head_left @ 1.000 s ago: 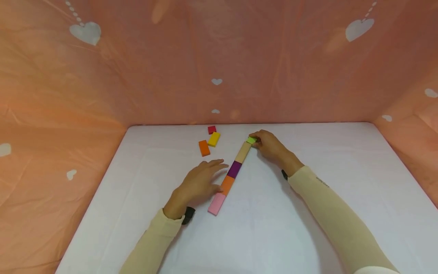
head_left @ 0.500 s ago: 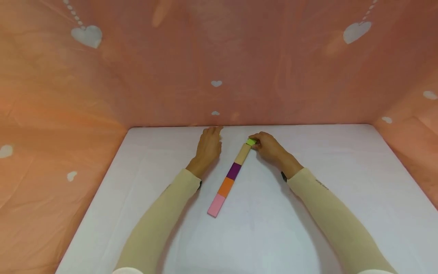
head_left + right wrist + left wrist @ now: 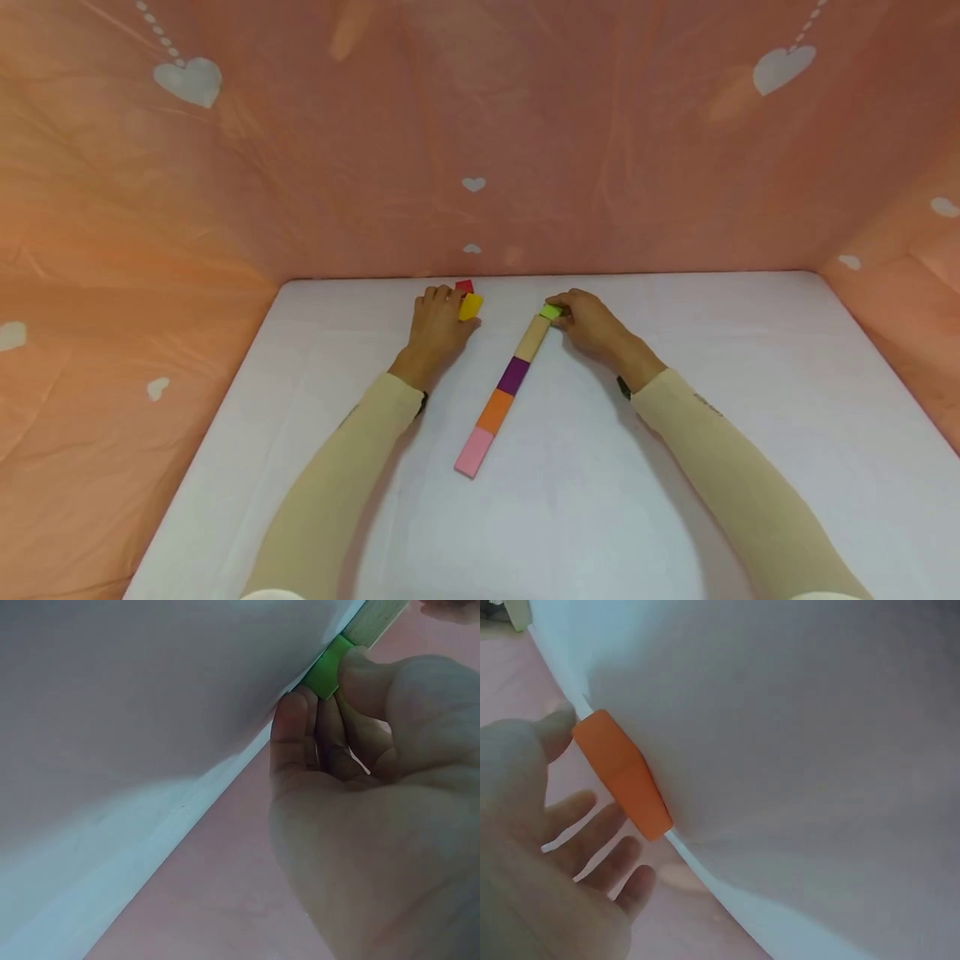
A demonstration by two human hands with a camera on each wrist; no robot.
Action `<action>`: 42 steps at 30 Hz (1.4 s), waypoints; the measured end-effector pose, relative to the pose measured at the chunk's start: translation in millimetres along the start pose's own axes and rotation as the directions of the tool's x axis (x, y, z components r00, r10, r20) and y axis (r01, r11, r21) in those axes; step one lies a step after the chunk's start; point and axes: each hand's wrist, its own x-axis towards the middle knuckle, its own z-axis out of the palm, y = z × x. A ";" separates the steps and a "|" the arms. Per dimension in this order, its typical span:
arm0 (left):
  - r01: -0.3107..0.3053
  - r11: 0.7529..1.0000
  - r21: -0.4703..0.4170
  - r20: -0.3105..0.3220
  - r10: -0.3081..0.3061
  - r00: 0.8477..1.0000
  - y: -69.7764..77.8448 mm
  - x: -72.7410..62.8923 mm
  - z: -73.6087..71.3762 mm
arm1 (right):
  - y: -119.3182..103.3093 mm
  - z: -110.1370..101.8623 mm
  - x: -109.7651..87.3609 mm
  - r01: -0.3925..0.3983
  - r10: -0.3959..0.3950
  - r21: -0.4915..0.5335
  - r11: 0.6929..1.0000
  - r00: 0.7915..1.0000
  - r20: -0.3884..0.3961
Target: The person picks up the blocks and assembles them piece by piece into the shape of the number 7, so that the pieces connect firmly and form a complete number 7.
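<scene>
My left hand (image 3: pixel 440 321) is over the loose blocks, with fingers parted and loosely bent. An orange block (image 3: pixel 624 774) stands before its thumb and fingers in the left wrist view; the hand hides it in the head view. Between thumb and index finger shows a yellow block (image 3: pixel 470 307), partly covered, and a red block (image 3: pixel 464 287) lies just past the fingertips. My right hand (image 3: pixel 592 322) pinches a green block (image 3: pixel 328 669) between thumb and fingers, at the far end of a slanting row, against a tan block (image 3: pixel 532 338).
Nearer me the row continues with a purple block (image 3: pixel 513 377), a second orange block (image 3: pixel 495 412) and a pink block (image 3: pixel 474 452). All lie flat on the white table (image 3: pixel 570 517). Orange cloth (image 3: pixel 600 150) with pale hearts rises behind the table's far edge.
My left hand has gone from beside the row to the far loose blocks, then shifted slightly left, so yellow and red show again. My right hand stays on the green block.
</scene>
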 end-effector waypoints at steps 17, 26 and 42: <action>0.057 0.990 -0.130 0.046 -0.051 0.998 2.5 -0.9 1.8 | 3.6 -0.5 -1.6 0.009 -0.009 -0.002 1.000 1.000 -0.007; -0.002 0.989 -0.147 0.057 0.011 0.998 -1.0 2.1 5.4 | 3.5 -1.7 -2.1 0.000 0.000 -0.006 1.000 1.000 -0.006; -0.050 0.984 -0.169 0.037 0.057 0.998 11.2 6.3 5.8 | 3.0 -2.9 -2.8 -0.016 0.016 0.019 1.000 1.000 -0.002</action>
